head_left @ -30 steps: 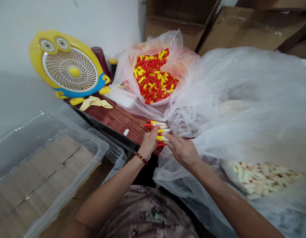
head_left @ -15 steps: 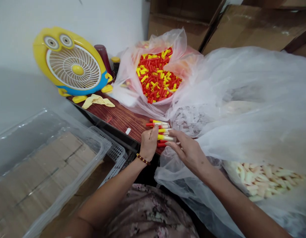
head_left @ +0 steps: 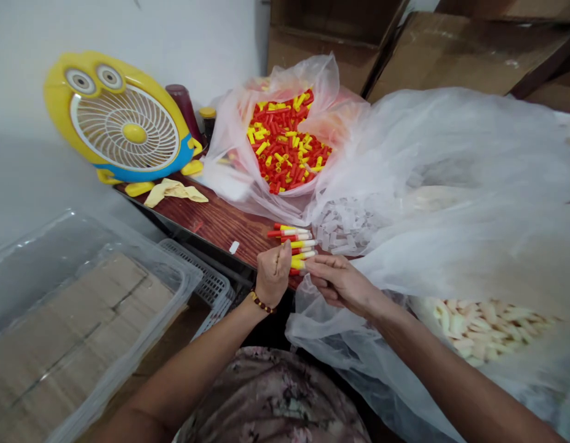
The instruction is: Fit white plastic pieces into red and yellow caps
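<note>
My left hand is closed, thumb up, around several small plastic tubes in red and yellow with white ends pointing right. My right hand pinches the pale end of the lowest yellow tube; its fingertips partly cover that end. Just beyond the hands lies a pile of short translucent sleeves on thin plastic. Behind them, an open pink-white bag holds many loose red and yellow tubes.
A yellow fan stands at the table's far left beside a pale cloth-like piece. Clear plastic bin with cardboard sits lower left. Large translucent bags fill the right, one showing cream-coloured pieces. Cardboard boxes stand behind.
My right fingers have gone from spread around the white ends to pinched on the lowest yellow tube's end. My left hand keeps its grip on the bundle. The view has shifted slightly.
</note>
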Tool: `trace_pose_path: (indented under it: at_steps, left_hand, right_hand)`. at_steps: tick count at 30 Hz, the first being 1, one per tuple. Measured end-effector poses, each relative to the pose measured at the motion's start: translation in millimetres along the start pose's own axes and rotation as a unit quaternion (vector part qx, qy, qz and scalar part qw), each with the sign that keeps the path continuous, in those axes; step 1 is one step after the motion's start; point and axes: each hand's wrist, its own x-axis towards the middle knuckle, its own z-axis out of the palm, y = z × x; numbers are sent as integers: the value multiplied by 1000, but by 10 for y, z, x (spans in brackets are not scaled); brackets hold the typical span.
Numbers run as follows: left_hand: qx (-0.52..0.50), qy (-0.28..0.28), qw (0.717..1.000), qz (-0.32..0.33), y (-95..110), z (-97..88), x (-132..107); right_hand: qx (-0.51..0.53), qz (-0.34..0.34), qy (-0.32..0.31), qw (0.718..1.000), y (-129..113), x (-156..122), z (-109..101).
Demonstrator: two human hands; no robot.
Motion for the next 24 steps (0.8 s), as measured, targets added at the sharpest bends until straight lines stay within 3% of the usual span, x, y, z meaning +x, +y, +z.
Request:
trace_pose_path:
  at_steps: [3, 6, 8, 10, 16, 19, 24]
  left_hand:
    - [-6, -14, 999, -34, -42, -24, 14]
    - [35, -39, 998, -32, -42, -58, 52]
    - [54, -38, 997, -31, -43, -93, 82]
    - [65, -17, 997, -33, -65, -139, 111]
    - [148, 41, 988, 18, -228, -285, 228]
    - [194, 26, 979, 53, -309, -301, 275]
    - [260, 5, 959, 112, -367, -241, 244]
  right_hand:
    - [-207, -92, -16, 974, -52, 93, -110]
    - [-436, -177, 38, 882, -131, 243, -291]
    - [-523, -165, 90, 831, -185, 347, -412]
    - [-572, -135, 122, 800, -222, 434, -494]
    - [-672, -103, 126, 722, -219, 573, -480]
    - [-694, -84, 137, 702, -204, 581, -471]
    - [-687, -78, 146, 707, -173, 503, -534]
